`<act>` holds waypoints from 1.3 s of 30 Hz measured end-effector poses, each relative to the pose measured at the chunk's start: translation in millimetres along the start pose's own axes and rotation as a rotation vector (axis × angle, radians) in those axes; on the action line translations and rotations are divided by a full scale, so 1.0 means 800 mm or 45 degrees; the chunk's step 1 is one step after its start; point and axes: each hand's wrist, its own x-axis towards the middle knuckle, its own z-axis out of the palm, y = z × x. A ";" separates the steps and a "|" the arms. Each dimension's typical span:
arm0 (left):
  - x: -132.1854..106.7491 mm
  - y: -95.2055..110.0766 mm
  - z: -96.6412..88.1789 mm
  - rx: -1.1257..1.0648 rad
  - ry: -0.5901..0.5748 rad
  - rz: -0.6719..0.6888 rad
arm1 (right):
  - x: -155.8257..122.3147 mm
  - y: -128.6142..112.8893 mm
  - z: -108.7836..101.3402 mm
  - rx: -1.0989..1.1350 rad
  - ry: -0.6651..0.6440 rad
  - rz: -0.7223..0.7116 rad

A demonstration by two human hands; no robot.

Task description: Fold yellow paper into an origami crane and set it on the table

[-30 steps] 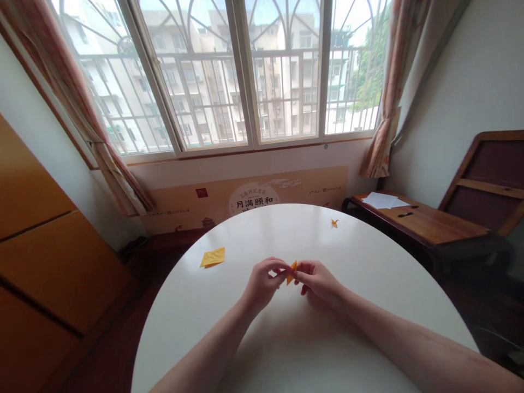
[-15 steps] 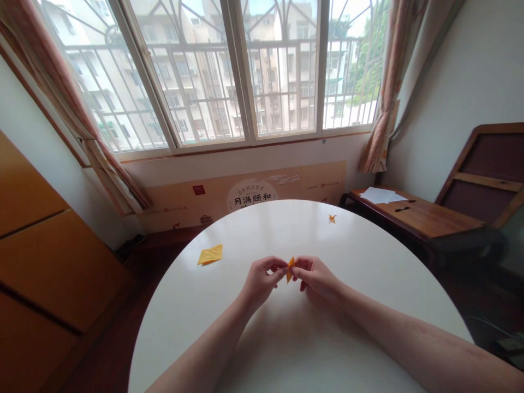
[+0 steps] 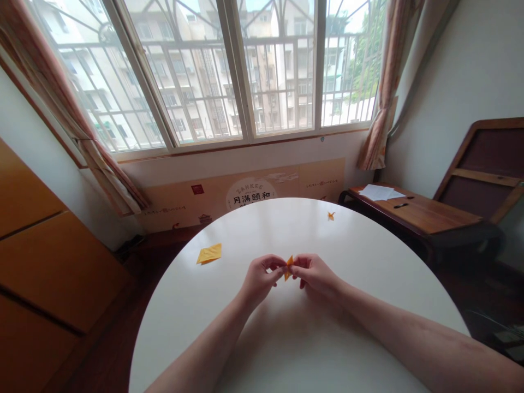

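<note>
A small folded piece of orange-yellow paper (image 3: 289, 268) is held between my two hands, over the middle of the table. Its pointed tips stick out above and below the fingers. My left hand (image 3: 264, 274) pinches it from the left with thumb and forefinger. From the other side, my right hand (image 3: 311, 271) grips it the same way. The fingers hide part of the folds. Off to the left lies yellow paper (image 3: 209, 254), folded and flat on the table. Farther back on the right sits a small orange origami figure (image 3: 331, 216) with pointed ends.
The round white table (image 3: 172, 322) fills the lower middle. Beyond it on the right is a wooden bench (image 3: 446, 215) with white sheets of paper (image 3: 380, 192) on it. An orange-brown cabinet (image 3: 36, 245) stands at the left, and a barred window (image 3: 213, 76) lies ahead.
The view has shifted very slightly. Both hands keep their pinch on the folded paper, with hardly any visible movement.
</note>
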 end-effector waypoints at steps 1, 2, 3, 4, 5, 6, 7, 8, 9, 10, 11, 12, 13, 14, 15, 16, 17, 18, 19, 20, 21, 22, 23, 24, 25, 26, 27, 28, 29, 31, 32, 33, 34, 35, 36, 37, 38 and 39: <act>0.000 0.001 0.000 0.001 -0.002 -0.003 | 0.000 0.001 0.000 0.001 0.002 -0.002; 0.000 0.002 0.000 0.002 -0.005 -0.007 | 0.000 0.001 0.000 0.001 0.003 -0.004; 0.000 0.003 0.000 0.002 -0.007 -0.010 | 0.000 0.001 0.000 0.001 0.003 -0.006; 0.000 0.004 0.000 0.002 -0.008 -0.013 | 0.000 0.002 -0.001 0.000 0.002 -0.008; 0.000 0.005 0.000 0.000 -0.010 -0.015 | 0.000 0.002 -0.001 -0.002 0.002 -0.009; -0.001 0.006 0.000 -0.002 -0.011 -0.018 | -0.001 0.002 -0.001 -0.005 0.003 -0.011; -0.001 0.007 0.000 -0.005 -0.011 -0.020 | -0.001 0.002 -0.001 -0.009 0.007 -0.013; -0.001 0.008 0.001 -0.009 -0.010 -0.022 | -0.001 0.003 -0.001 -0.013 0.011 -0.015; -0.001 0.008 0.001 -0.014 -0.009 -0.024 | -0.001 0.003 -0.001 -0.019 0.015 -0.016; -0.001 0.008 0.001 -0.019 -0.008 -0.027 | -0.001 0.003 -0.001 -0.024 0.019 -0.015; -0.001 0.008 0.001 -0.025 -0.007 -0.030 | -0.001 0.003 -0.001 -0.030 0.023 -0.015; -0.001 0.008 0.001 -0.032 -0.005 -0.034 | -0.001 0.003 0.000 -0.035 0.026 -0.013; -0.001 0.007 0.002 -0.040 -0.005 -0.039 | -0.001 0.002 0.000 -0.040 0.028 -0.012; -0.001 0.007 0.002 -0.049 -0.006 -0.047 | -0.001 0.002 0.000 -0.044 0.030 -0.010; -0.001 0.006 0.002 -0.059 -0.005 -0.055 | -0.001 0.001 0.001 -0.048 0.031 -0.009; 0.000 0.005 0.002 -0.070 -0.004 -0.065 | -0.001 0.000 0.001 -0.050 0.031 -0.008; 0.000 0.004 0.002 -0.081 -0.002 -0.075 | -0.002 -0.001 0.001 -0.052 0.027 -0.008; 0.001 0.004 0.002 -0.091 0.001 -0.087 | -0.002 -0.002 0.001 -0.052 0.021 -0.006; 0.002 0.003 0.002 -0.099 0.006 -0.100 | -0.002 -0.003 0.001 -0.050 0.014 -0.006; 0.002 0.003 0.002 -0.107 0.013 -0.113 | -0.002 -0.004 0.000 -0.047 0.005 -0.005; 0.003 0.003 0.002 -0.114 0.020 -0.126 | -0.001 -0.004 0.000 -0.043 -0.005 -0.003; 0.003 0.002 0.002 -0.121 0.026 -0.138 | -0.001 -0.004 -0.001 -0.038 -0.014 -0.002; 0.003 0.002 0.002 -0.126 0.031 -0.150 | -0.001 -0.004 -0.001 -0.033 -0.022 -0.001; 0.003 0.001 0.002 -0.132 0.034 -0.161 | 0.000 -0.003 -0.002 -0.029 -0.028 0.001; 0.003 0.001 0.002 -0.137 0.034 -0.172 | 0.000 -0.002 -0.003 -0.024 -0.034 0.003; 0.004 0.000 0.002 -0.141 0.033 -0.181 | 0.001 -0.002 -0.003 -0.019 -0.038 0.006; 0.004 -0.001 0.002 -0.145 0.031 -0.190 | 0.001 -0.001 -0.004 -0.013 -0.041 0.010; 0.004 -0.002 0.002 -0.149 0.030 -0.197 | 0.002 0.000 -0.005 -0.007 -0.041 0.014; 0.004 -0.003 0.002 -0.152 0.031 -0.203 | 0.002 0.001 -0.005 0.000 -0.041 0.021; 0.004 -0.004 0.001 -0.156 0.029 -0.212 | 0.002 0.002 -0.006 0.013 -0.040 0.035; 0.004 -0.005 0.001 -0.158 0.027 -0.213 | 0.003 0.002 -0.006 0.019 -0.040 0.042; 0.004 -0.005 0.000 -0.158 0.025 -0.214 | 0.003 0.002 -0.006 0.024 -0.040 0.048; 0.004 -0.005 0.000 -0.160 0.022 -0.215 | 0.003 0.002 -0.006 0.029 -0.040 0.052; 0.005 -0.005 0.000 -0.159 0.020 -0.213 | 0.003 0.002 -0.006 0.033 -0.038 0.055; 0.005 -0.005 -0.001 -0.154 0.018 -0.208 | 0.003 0.001 -0.006 0.036 -0.034 0.057; 0.005 -0.005 -0.001 -0.144 0.016 -0.200 | 0.003 0.001 -0.006 0.039 -0.032 0.059; 0.005 -0.006 -0.001 -0.129 0.016 -0.190 | 0.003 0.001 -0.006 0.041 -0.031 0.063; 0.005 -0.006 -0.001 -0.110 0.016 -0.179 | 0.003 0.001 -0.006 0.040 -0.032 0.066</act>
